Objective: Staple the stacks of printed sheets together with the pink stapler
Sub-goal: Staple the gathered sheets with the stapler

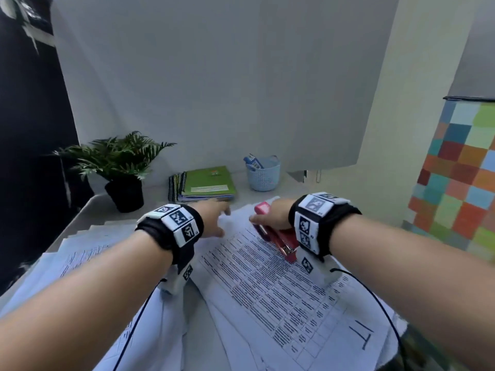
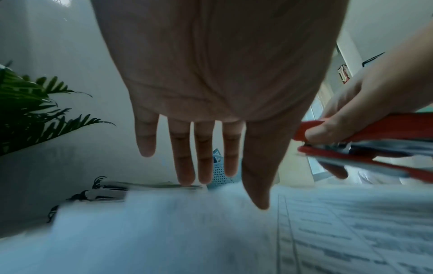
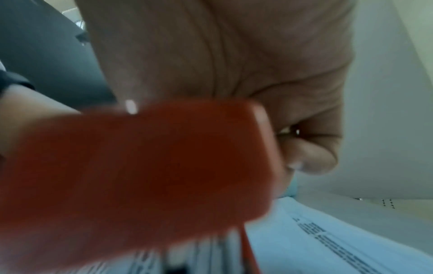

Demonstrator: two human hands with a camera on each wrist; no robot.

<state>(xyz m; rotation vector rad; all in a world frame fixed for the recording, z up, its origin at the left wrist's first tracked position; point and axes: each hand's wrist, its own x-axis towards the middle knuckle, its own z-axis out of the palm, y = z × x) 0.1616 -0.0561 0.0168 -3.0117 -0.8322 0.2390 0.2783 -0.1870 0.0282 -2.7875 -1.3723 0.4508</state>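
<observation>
Printed sheets [image 1: 267, 285] spread in loose, overlapping stacks across the near tabletop [image 1: 88, 207], top sheet covered with a table of dark text and a large handwritten mark near its close right corner. Lying over the near papers, two thin dark cables [image 1: 375, 298] from the wrist bands. Farther in, left hand [image 1: 214, 218] low over the far edge of the sheets, palm down, fingers [image 2: 185, 159] straight and slightly spread, gripping nothing; contact with the paper unclear. Just right of it, right hand [image 1: 273, 215] wrapped around the pink stapler [image 1: 278, 236], thumb on its upper arm, fingers curled beneath. Stapler held above the far right part of the top sheet, mouth slightly parted in the left wrist view, hinge end toward the near side. Beyond the hands, a pile of spiral notebooks [image 1: 206, 183] with a green cover on top. To its left, a potted plant [image 1: 120, 164] in a black pot; to its right, a pale blue basket [image 1: 263, 175] with pens standing inside. Behind everything, a plain grey wall [image 1: 214, 76]; far right, a panel of coloured squares [image 1: 460, 170].
</observation>
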